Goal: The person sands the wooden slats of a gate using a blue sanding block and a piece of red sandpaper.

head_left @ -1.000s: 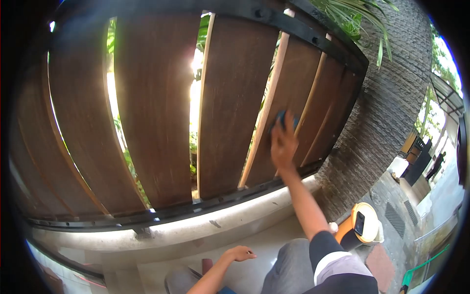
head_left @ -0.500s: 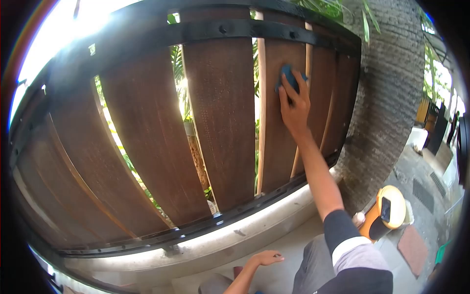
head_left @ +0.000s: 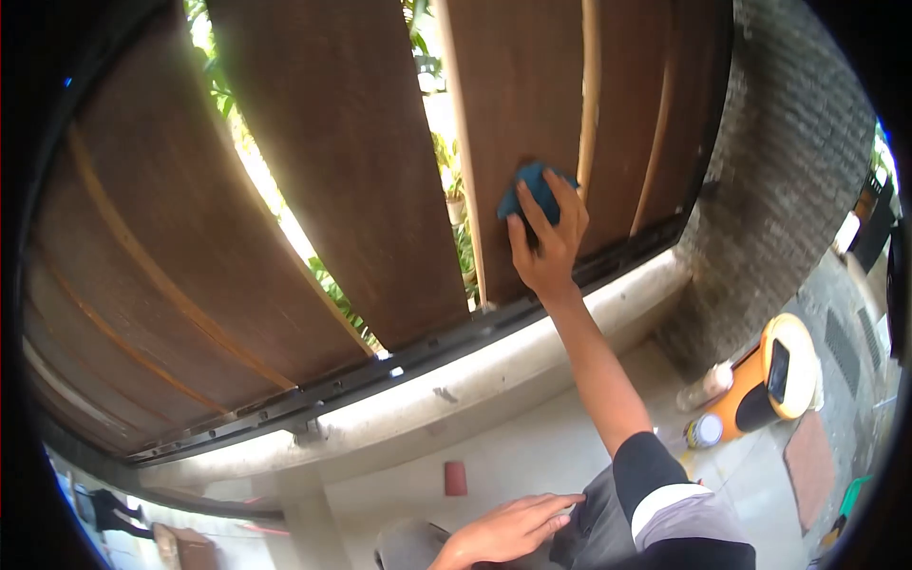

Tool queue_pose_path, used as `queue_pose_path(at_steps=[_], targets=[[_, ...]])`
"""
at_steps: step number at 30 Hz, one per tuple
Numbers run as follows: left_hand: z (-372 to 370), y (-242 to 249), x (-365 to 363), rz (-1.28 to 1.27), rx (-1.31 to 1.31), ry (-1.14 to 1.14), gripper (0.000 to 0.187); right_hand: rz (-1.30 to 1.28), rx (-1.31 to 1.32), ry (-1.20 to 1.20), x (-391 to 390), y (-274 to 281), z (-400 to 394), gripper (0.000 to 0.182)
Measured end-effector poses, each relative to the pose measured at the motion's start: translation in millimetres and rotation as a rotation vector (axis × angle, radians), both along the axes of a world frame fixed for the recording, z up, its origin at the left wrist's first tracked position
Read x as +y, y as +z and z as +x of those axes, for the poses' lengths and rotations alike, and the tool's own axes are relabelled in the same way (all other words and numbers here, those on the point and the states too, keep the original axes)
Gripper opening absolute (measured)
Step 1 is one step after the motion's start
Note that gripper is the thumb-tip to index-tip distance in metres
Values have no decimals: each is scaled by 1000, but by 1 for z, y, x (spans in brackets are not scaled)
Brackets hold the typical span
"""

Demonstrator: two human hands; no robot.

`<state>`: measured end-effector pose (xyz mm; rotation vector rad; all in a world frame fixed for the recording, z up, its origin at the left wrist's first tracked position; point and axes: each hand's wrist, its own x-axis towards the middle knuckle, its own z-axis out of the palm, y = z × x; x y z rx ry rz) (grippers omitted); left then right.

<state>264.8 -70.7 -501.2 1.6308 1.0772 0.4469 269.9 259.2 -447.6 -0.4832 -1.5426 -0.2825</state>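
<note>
Right hand [head_left: 549, 249] grips blue cloth [head_left: 536, 193] against brown wooden board [head_left: 518, 85]. Left hand [head_left: 511, 530] relaxed, fingers extended, by grey trousers [head_left: 597, 527]; red block [head_left: 456, 478] on floor [head_left: 380, 489].

1 right hand [head_left: 551, 249] is seen right of centre and 1 left hand [head_left: 513, 530] at the bottom centre; 1 blue cloth [head_left: 542, 195] is held in all. At the lower right, 1 phone [head_left: 779, 370], 1 orange container [head_left: 730, 412], 1 bottle [head_left: 705, 387], 1 can [head_left: 704, 431] and 1 reddish slab [head_left: 809, 470] are counted, with 2 floor grates [head_left: 841, 351] near the right edge. 1 red block [head_left: 456, 478] is shown at lower centre, 1 brown box [head_left: 187, 549] at lower left. The wooden boards [head_left: 337, 161] cannot be counted surely.
</note>
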Motion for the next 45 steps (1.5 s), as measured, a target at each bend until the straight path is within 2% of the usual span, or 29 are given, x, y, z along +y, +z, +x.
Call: queue_pose_path(at_steps=[1,6,10,12,15,16,18,20,22,26,28,29,31,34,37,40,41,42,44,45], targets=[[0,7,-3,54,-32,46,47,-12,67,43,2,0,-6,37],[5,22,-23,-100,76,139,46,-144,263,122,-35,-1,-37,41],[14,50,-35,-66,63,90,45,-117,154,213,-25,-17,-30,43],[9,54,-34,-98,87,-73,44,-1,46,227,-14,-23,-20,41],[12,59,-7,-111,301,-32,45,-61,135,180,-7,-33,-5,39],[15,56,2,-70,399,2,47,-111,196,140,-9,-32,-2,39],[16,18,15,-14,430,11,47,-110,180,103,-19,-31,0,37],[20,-1,29,46,436,16,47,-182,152,99,-27,-31,-4,38],[28,-3,43,-230,668,-238,49,-146,124,71,-24,-31,2,33],[34,5,35,-172,630,-158,53,-106,127,151,-12,-22,12,39],[28,3,28,-18,386,115,58,-77,154,158,-13,-21,10,40],[21,3,20,-13,390,128,58,-71,158,170,-12,-22,11,40],[-1,11,3,-121,678,65,59,-66,105,151,-7,-25,16,44],[-10,24,-8,-261,731,-32,59,-39,131,215,5,-28,26,41],[-4,25,-3,-205,602,88,60,-44,156,192,16,-26,44,37],[-25,-40,-3,-205,510,118,60,-51,65,137,14,-23,52,34],[-37,-54,-8,-102,657,-41,60,-38,49,116,13,-29,51,34],[-38,-49,1,-91,638,-54,60,-33,31,148,10,-40,46,33],[-36,-27,20,-421,498,-134,62,-26,-1,174,14,-53,43,33],[-34,-26,20,-414,494,-142,62,29,-26,137,14,-50,43,32]])
